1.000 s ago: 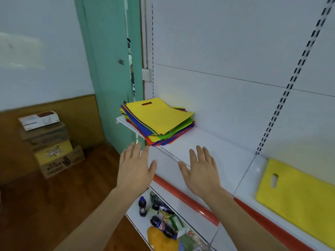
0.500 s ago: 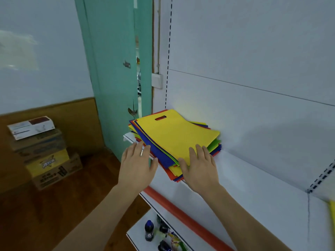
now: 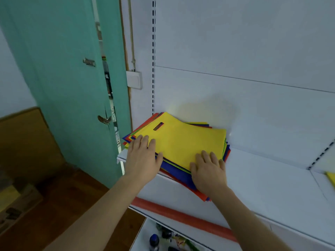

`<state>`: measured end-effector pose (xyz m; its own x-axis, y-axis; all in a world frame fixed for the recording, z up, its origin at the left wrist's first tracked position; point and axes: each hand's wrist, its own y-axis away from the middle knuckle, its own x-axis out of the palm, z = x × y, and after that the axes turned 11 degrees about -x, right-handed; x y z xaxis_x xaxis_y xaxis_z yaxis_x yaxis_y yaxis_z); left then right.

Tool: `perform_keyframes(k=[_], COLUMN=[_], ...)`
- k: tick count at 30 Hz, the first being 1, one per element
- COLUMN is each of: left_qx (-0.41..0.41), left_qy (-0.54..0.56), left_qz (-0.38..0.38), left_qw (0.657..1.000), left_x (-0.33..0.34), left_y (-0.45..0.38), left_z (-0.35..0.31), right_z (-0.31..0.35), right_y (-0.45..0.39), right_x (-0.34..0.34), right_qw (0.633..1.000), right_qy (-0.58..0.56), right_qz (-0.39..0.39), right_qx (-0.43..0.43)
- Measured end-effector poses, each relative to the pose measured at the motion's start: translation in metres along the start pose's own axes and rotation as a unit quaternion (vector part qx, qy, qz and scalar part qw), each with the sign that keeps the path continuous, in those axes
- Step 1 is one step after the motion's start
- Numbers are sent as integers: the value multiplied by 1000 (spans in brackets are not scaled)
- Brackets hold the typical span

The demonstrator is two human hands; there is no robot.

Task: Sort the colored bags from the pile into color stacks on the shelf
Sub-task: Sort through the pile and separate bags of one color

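A pile of flat colored bags [image 3: 183,142] lies at the left end of the white shelf [image 3: 268,182]. A yellow bag with a cut-out handle is on top, with blue, red and green edges showing beneath it. My left hand [image 3: 143,156] rests with straight fingers on the pile's near-left corner. My right hand [image 3: 208,171] lies flat on the near-right edge of the yellow bag. A sliver of another yellow bag [image 3: 330,178] shows at the far right of the shelf.
A teal door [image 3: 72,87] stands left of the shelf, and a white switch [image 3: 134,79] is on the wall. A red strip [image 3: 181,214] lines the shelf's front edge. Bottles [image 3: 154,242] sit on a lower shelf. Cardboard boxes [image 3: 16,201] stand on the wooden floor at left.
Both hands have moved forward from in front of the shelf onto the pile. The view has shifted left, so the separate yellow bag has slid almost out of the frame.
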<state>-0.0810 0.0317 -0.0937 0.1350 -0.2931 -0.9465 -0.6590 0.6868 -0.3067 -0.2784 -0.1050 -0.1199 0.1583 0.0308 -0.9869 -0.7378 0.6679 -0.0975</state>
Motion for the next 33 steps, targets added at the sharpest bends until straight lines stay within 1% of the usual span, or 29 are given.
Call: perform_keyframes(k=[3,6,8,10,12,13,15,17,18,20,23,26,30,33], left_qx=[26,44,54,64,82,93,101,92,82,51,28,40,83,117], left_qy=[-23,-64,-83,-82,-67,-52,-18,-3,-5,-18,-61,-76,-42,11], left_qz=[15,35,36,34,33,26,9,4,0,0,31,23,17,2], left_qw=[999,996,994,994,994,994,995,996,997,999,997,996,996,993], left_x=[8,20,25,28,28,28,28,25,23,22,24,26,32,35], left_y=[-16,-23,-23,-22,-23,-24,-27,-33,-35,-40,-44,-43,-40,-41], left_z=[-6,-16,-20,-24,-26,-26,-24,-23,-22,-19,-18,-23,-27,-25], right_z=[0,-6,-12,-21,-31,-35,-42,-48,-50,-52,-55,-56,-49,-45], right_y=[7,8,5,2,-1,-2,-6,-10,-12,-12,-9,-8,-8,-7], right_x=[-3,-10,-15,-21,-25,-25,-25,-29,-30,-31,-28,-25,-21,-22], right_qw=[1000,997,991,980,968,963,949,930,926,929,931,937,932,928], right_qy=[5,6,3,-11,-51,-81,-150,-199,-204,-183,-178,-180,-182,-162], right_qz=[-2,-35,-53,-52,-54,-65,-121,-186,-208,-230,-225,-183,-162,-199], right_qx=[28,68,125,190,239,250,251,246,240,223,224,239,269,269])
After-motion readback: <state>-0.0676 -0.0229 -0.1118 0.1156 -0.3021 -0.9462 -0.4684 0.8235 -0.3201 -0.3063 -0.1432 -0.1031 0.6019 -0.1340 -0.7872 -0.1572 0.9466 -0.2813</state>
